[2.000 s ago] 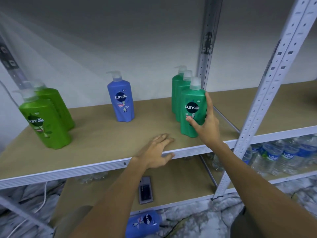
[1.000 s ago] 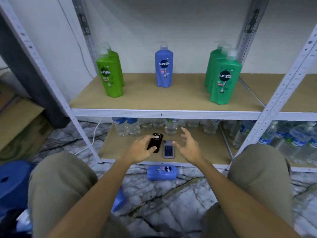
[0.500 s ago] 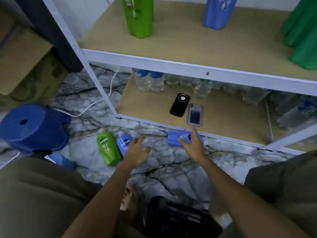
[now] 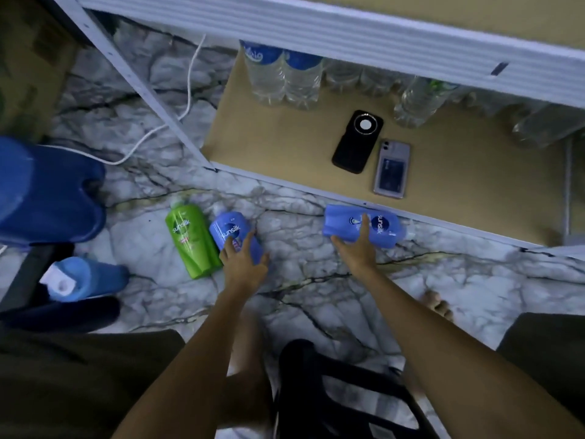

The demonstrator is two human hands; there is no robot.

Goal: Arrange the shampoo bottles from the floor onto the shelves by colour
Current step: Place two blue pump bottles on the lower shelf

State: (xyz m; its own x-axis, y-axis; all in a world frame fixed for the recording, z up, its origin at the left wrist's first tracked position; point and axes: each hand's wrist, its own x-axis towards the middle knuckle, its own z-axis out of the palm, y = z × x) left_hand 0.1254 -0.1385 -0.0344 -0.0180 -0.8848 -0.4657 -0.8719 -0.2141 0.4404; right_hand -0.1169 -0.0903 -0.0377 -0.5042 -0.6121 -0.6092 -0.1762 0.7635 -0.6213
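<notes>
Head view: each hand (left (image 4: 243, 264), right (image 4: 356, 248)) lies spread over a blue bottle (image 4: 232, 231), covering its base

I am over a white marble-pattern floor (image 4: 316, 274) with dark veins; lighting is dim. A white metal rack stands ahead: its slanted upright (image 4: 136, 87) meets the front left corner of the lower shelf (image 4: 285, 144), a tan board. Clear water bottles (image 4: 285, 77) line that board's rear edge; a black phone (image 4: 357, 141) and a grey phone (image 4: 392, 169) lie side by side near its front edge. A white cable (image 4: 186, 99) crosses the floor behind the upright. A blue plastic stool (image 4: 47, 191) sits at the left.
</notes>
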